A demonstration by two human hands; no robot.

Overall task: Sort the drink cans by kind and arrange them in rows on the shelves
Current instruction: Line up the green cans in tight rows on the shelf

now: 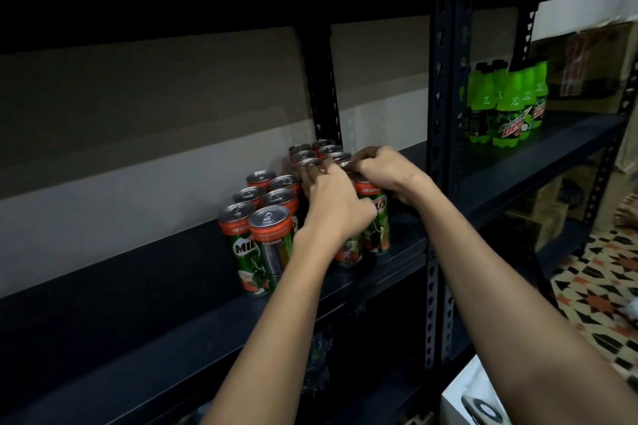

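On the dark metal shelf (397, 245) we see green-and-orange Milo cans (257, 235) in rows; our left hand (333, 203) and right hand (386, 169) cover the right-hand cans (374, 217), fingers curled, apparently gripping them.

Can tops (345, 166) — behind hands (340, 198)

Open dark shelf (103, 314) left of the Milo cans (262, 217); slotted upright post (436, 162) close on their right.
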